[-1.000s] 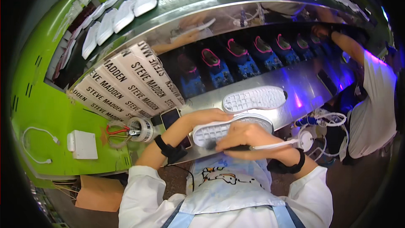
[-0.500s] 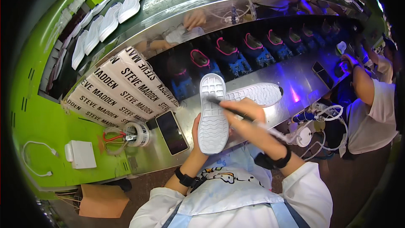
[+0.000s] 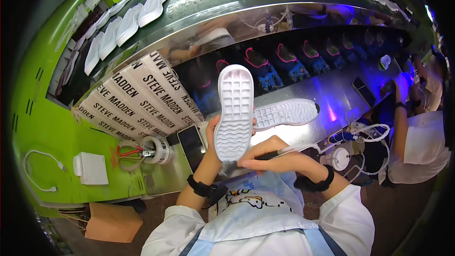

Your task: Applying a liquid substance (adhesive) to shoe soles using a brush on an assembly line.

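My left hand point(image 3: 212, 132) is closed around a white shoe sole point(image 3: 234, 109), holding it upright with its grid-and-wave side showing. Fingertips come out at the sole's right edge. My right hand point(image 3: 271, 155) grips a brush point(image 3: 230, 167) whose dark bristles are at the sole's near end, blurred by motion; whether they touch it I cannot tell. A pale tube point(image 3: 303, 147) runs off from behind the brush handle. Just right of the held sole, a second white sole point(image 3: 286, 114) lies on the steel bench point(image 3: 334, 96).
On the left are a printed white box point(image 3: 137, 97), a phone point(image 3: 192, 147), a tape roll point(image 3: 156, 150) and red-handled scissors point(image 3: 128, 150). Shoe uppers point(image 3: 258, 61) stand beyond the bench. More soles point(image 3: 128, 24) lie on the green belt point(image 3: 199, 0). A co-worker point(image 3: 419, 132) works at right.
The brush has moved from the sole's upper middle down to its near end, with my right hand drawn closer to me. The held sole has shifted slightly away and left.
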Available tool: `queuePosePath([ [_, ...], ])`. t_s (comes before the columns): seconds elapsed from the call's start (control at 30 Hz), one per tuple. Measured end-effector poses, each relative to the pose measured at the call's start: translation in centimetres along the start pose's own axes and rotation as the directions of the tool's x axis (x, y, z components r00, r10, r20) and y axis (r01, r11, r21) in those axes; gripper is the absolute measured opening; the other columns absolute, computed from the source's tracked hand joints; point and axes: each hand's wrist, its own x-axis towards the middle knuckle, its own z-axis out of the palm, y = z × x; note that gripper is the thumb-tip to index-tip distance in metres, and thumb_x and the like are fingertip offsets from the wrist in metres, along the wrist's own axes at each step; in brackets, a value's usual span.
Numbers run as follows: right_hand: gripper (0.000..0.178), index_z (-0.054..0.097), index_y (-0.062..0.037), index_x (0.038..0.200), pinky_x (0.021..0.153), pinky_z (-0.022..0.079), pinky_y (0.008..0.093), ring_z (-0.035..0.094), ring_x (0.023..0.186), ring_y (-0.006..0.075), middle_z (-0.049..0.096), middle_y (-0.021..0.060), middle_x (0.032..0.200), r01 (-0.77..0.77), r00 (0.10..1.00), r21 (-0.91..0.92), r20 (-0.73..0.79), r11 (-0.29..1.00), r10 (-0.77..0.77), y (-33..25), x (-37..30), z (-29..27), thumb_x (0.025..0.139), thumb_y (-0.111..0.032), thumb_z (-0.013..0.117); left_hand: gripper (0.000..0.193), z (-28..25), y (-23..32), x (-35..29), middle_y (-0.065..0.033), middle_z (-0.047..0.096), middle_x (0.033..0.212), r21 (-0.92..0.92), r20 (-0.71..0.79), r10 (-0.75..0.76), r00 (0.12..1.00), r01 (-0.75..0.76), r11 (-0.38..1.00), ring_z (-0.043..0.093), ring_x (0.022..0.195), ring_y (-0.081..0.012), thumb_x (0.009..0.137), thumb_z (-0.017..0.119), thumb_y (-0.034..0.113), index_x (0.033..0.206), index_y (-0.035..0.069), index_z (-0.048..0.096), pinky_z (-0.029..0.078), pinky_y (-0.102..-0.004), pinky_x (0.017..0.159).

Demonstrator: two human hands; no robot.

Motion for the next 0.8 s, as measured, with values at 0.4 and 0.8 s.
queuePosePath([
  [0.4, 0.012, 0.068, 0.0004, 0.093, 0.076, 0.052, 0.0315, 0.066, 0.085, 0.0245, 0.068, 0.0126, 0.096, 0.303, 0.946, -0.283, 0.204, 0.910, -0.252, -1.7, -1.3, -0.6, 0.083, -0.004, 0.064, 0.040, 4.2, 2.4, 1.9, -0.0165, 0.067, 0.106, 0.159, -0.347, -0.552, 0.758, 0.628, 0.762, 0.067, 0.090, -0.0229, 0.085, 0.056, 0.025, 0.112, -0.004, 0.061, 0.053, -0.0306, 0.081],
  [0.8, 0.011, 0.069, 0.0034, 0.083, 0.075, 0.052, 0.0320, 0.068, 0.081, 0.0212, 0.070, 0.0135, 0.090, 0.366, 0.856, -0.364, -0.229, 0.856, -0.464, -3.4, -1.7, -2.4, 0.085, -0.001, 0.058, 0.040, 5.8, 5.7, 0.1, -0.0151, 0.068, 0.100, 0.142, -0.252, -0.282, 0.926, 0.323, 0.936, 0.067, 0.085, -0.0213, 0.091, 0.055, 0.031, 0.114, -0.001, 0.061, 0.055, -0.0338, 0.077],
])
